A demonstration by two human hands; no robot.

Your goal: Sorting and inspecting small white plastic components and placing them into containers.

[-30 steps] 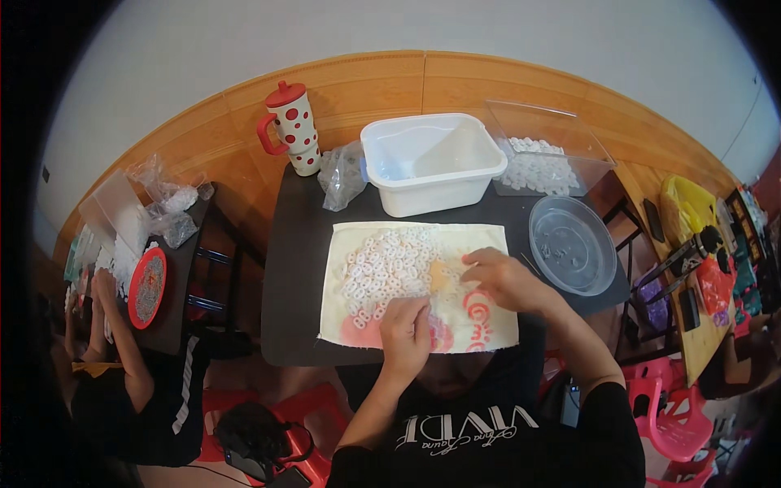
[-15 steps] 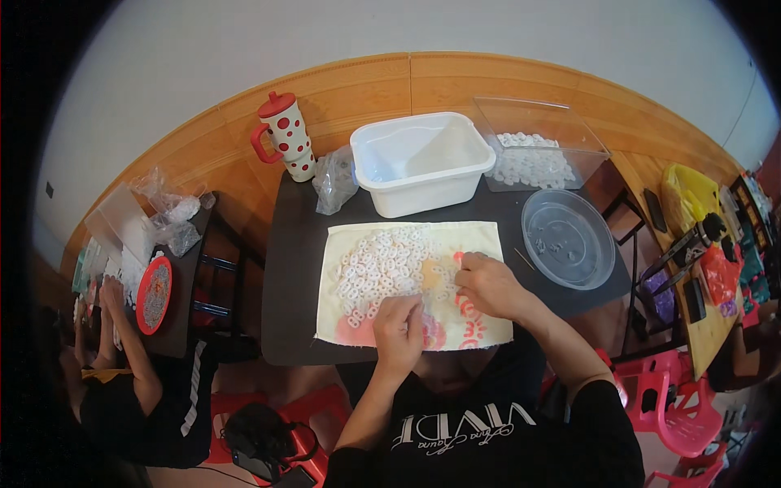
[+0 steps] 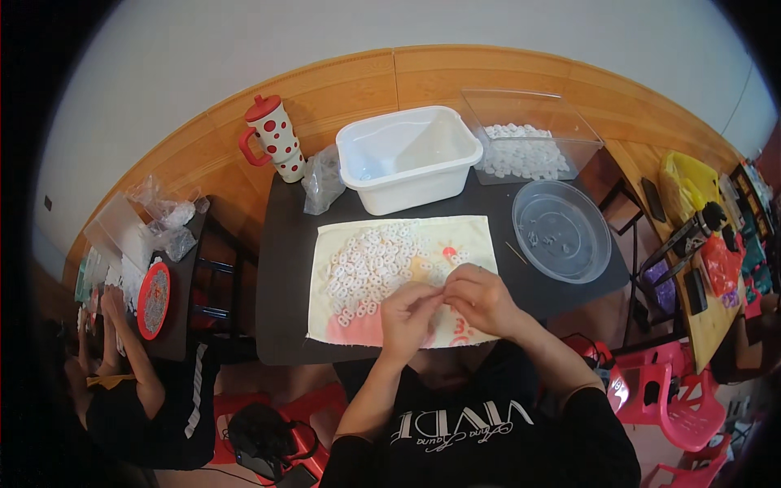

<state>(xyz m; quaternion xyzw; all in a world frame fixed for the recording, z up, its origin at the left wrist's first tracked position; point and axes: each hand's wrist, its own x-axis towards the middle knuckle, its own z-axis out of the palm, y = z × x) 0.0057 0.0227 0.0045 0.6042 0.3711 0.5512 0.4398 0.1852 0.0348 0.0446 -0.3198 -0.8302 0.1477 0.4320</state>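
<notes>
My left hand and my right hand meet over the near right part of a pale yellow towel with pink print. Both have their fingers pinched together, the tips almost touching. Whatever sits between the fingertips is too small to make out. To the left of my hands, a broad heap of small white pieces with holes covers much of the towel. A few loose pieces lie beyond my right hand, near a red printed spot.
Behind the towel stands a white plastic tub. A see-through bin of white pieces is at its right, with a round shallow plastic dish nearer. A dotted tumbler and a plastic bag stand left. Another person's hands work far left.
My right hand has come left and nearer from the red spot, and my left hand has moved up and right. Their fingertips now meet. The whole view has shifted slightly.
</notes>
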